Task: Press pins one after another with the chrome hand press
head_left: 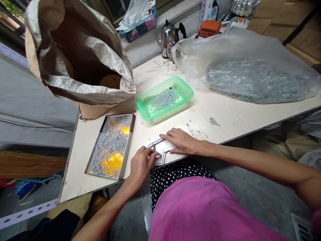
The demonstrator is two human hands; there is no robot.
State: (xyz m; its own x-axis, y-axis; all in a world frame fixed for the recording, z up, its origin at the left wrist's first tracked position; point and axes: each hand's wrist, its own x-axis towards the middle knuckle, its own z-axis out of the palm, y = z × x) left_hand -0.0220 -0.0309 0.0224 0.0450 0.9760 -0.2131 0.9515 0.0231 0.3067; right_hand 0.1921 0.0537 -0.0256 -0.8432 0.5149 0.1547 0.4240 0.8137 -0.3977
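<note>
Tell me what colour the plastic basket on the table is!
The plastic basket is see-through light green, seen best in the head view.

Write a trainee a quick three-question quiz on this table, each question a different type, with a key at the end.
1. True or false: the tray lies to the left of the green basket.
2. What colour shows between the metal pieces in the tray?
A) Blue
B) Yellow
C) Red
3. Which thing lies between the left hand and the right hand?

Key:
1. True.
2. B.
3. The metal tool, at the table's near edge.
</note>
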